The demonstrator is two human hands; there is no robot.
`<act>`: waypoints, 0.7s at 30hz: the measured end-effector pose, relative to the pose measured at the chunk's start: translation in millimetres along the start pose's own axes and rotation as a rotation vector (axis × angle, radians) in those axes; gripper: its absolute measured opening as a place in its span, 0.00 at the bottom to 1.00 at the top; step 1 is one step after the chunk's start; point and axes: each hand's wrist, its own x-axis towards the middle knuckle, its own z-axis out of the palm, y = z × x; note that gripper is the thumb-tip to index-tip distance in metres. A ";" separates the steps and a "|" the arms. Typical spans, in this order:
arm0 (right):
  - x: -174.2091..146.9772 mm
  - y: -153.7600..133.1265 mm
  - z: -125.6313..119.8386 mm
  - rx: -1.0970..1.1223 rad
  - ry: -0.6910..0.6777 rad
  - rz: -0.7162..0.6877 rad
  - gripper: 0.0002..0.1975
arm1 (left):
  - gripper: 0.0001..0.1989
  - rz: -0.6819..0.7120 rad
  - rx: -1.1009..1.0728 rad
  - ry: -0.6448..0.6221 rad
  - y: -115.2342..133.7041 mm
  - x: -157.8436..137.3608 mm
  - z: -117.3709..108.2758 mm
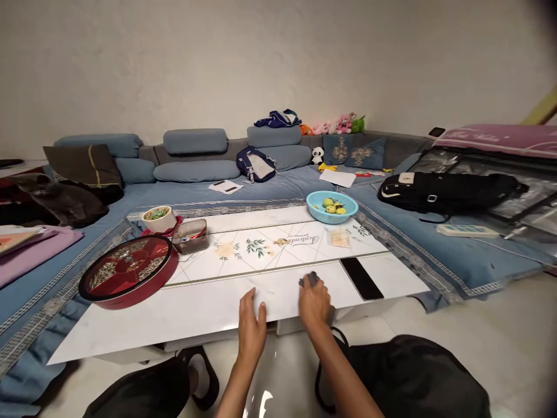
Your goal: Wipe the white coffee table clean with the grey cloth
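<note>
My right hand (pixel 315 302) is closed on a dark grey cloth (pixel 308 279) and presses it on the white table top near the front edge. Part of the cloth pokes out beyond the fingers and below the wrist; the rest is hidden by the hand. Beside it, my left hand (pixel 252 324) is at the table's front edge, fingers apart and holding nothing. To the right of the cloth lies a black phone (pixel 361 278), face up. The white table (pixel 209 302) has a printed floral strip along its middle.
At left stand a round red divided snack box (pixel 167 268), a brownish clear container (pixel 190 239) and a potted succulent (pixel 159 219). A blue basin (pixel 332 217) with green fruit and a small clear packet (pixel 339 237) are at right. Blue sofas surround the table; a cat (pixel 65 200) lies left.
</note>
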 end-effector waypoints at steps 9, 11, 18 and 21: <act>-75.0 -122.7 31.1 0.302 -0.106 -0.718 0.19 | 0.29 -0.155 -0.097 0.194 32.7 9.2 -65.4; -87.0 -82.0 35.3 0.270 -0.109 -0.825 0.21 | 0.29 -0.172 -0.086 0.201 35.9 3.5 -75.4; 25.8 48.9 -10.4 -0.092 -0.120 -0.115 0.29 | 0.30 -0.242 -0.038 0.149 38.5 -21.3 -82.7; 74.4 14.6 -24.1 -0.067 -0.100 -0.044 0.27 | 0.30 -0.199 -0.047 0.107 41.7 -22.0 -74.4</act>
